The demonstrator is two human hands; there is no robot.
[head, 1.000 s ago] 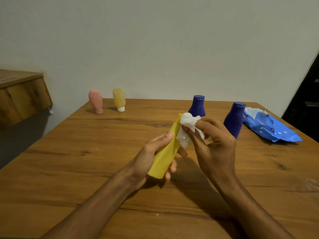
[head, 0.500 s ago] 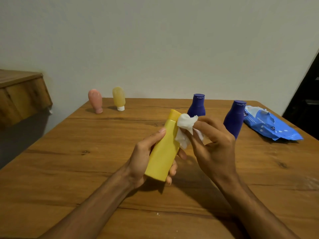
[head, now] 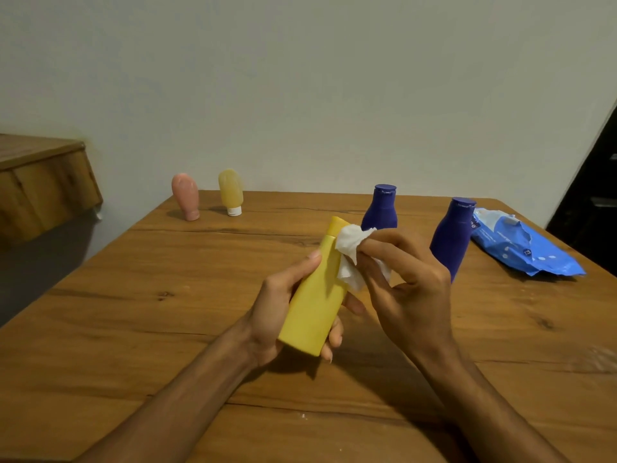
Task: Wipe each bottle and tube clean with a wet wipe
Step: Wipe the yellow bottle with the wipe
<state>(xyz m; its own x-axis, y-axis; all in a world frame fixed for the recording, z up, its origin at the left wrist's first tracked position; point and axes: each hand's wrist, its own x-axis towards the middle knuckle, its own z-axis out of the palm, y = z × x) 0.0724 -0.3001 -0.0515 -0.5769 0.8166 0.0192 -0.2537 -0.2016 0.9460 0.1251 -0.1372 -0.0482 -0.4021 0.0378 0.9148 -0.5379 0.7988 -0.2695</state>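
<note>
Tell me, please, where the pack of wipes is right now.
In the head view, the wipes pack lies flat at the far right of the table, just right of the right-hand blue bottle.

Yellow bottle, white wipe, 2 purple bottles, white-dotted blue pack.

view: head | left grip: bare, thumbnail and two fingernails showing | right grip: bare | forearms: both bare down to the lower frame edge
</note>
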